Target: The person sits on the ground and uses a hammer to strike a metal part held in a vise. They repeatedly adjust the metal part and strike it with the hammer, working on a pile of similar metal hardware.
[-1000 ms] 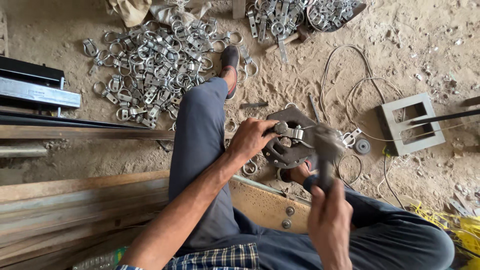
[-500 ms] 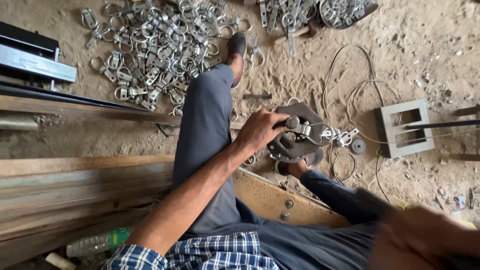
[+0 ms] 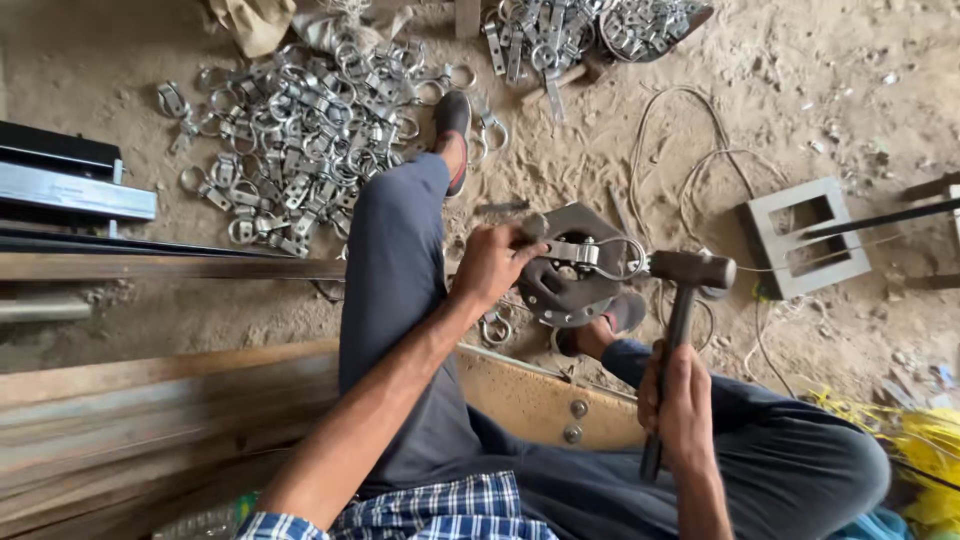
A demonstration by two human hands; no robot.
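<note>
Metal clamp piece [image 3: 590, 255]: a bright strap with a wire ring at its right end, lying on top of the dark round steel block [image 3: 570, 280]. The block sits on the sandy floor [image 3: 800, 80] between your two feet, just right of your left knee.

Left hand [image 3: 490, 265]: fingers curled tight on the left end of the clamp piece, pinning it to the block.

Right hand [image 3: 680, 400]: closed in a full grip low on the handle of the hammer [image 3: 680, 320]. Handle runs nearly upright in the view; the head is level and sits just right of the wire ring, close to it. Contact between head and ring cannot be told.

Surroundings: pale cable [image 3: 700, 170] loops over the floor behind the block. Grey rectangular metal frame [image 3: 800, 240] lies to the right, a dark rod across it. Large heap of finished ring clamps [image 3: 300, 150] spreads on the floor beyond your left leg; a second heap [image 3: 570, 30] lies at the top edge. Long steel bars [image 3: 100, 270] and rusty flat stock [image 3: 120, 410] lie to your left. Yellow fibre bundle [image 3: 920, 440] at your right hip.
</note>
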